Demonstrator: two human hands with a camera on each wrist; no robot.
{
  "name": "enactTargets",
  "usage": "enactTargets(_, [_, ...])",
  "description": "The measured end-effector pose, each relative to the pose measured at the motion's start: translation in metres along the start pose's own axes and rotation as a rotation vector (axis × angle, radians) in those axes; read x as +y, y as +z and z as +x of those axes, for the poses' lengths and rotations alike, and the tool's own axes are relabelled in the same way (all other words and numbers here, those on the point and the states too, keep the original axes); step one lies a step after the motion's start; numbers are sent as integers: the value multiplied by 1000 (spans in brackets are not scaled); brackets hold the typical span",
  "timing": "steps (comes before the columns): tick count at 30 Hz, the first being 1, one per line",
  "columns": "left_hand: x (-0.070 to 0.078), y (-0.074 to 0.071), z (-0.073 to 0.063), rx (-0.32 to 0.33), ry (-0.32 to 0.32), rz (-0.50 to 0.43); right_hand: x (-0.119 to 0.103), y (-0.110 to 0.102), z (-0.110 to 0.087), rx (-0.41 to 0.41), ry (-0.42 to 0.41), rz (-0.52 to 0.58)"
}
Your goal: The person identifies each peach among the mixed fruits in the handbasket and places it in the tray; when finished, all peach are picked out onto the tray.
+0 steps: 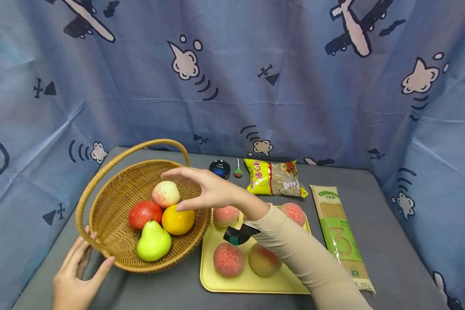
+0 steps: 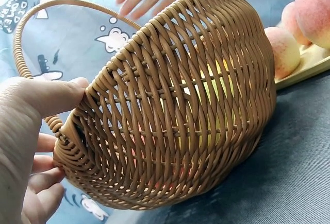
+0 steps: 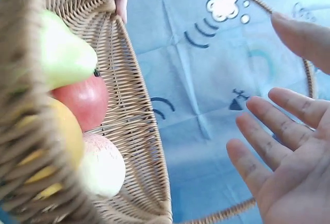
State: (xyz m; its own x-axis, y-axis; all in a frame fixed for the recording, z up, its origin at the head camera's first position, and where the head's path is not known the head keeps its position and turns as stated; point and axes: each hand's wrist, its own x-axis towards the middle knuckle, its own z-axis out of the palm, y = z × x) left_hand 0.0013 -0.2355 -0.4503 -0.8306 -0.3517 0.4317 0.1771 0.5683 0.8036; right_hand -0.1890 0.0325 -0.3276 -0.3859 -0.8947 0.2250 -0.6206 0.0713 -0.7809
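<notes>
A wicker basket with a tall arched handle holds a green pear, a red fruit, a yellow-orange fruit and a pale peach. At the near left end, my left hand grips the basket's rim by the foot of the handle, thumb on the near side. Over the basket's right side reaches my right hand, fingers spread and holding nothing. In the right wrist view its fingers are extended, with the palm in sight and the fruit off to one side.
Right of the basket lies a yellow tray with several peaches, partly hidden by my right forearm. Behind stand a dark tuna tin, a lollipop and a yellow snack bag. A noodle pack lies far right.
</notes>
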Motion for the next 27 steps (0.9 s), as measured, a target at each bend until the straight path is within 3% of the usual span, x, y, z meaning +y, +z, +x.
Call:
enactTargets(7, [-1, -1, -1, -10, -20, 6, 23, 7, 56, -45, 99, 96])
enactTargets(13, [-1, 0, 0, -19, -15, -15, 44, 16, 87, -75, 215, 91])
enactTargets(19, [-1, 0, 0, -28, 1, -21, 66, 25, 95, -131, 347, 7])
enactTargets(27, [-2, -1, 0, -10, -12, -3, 88, 35, 92, -163, 429, -4])
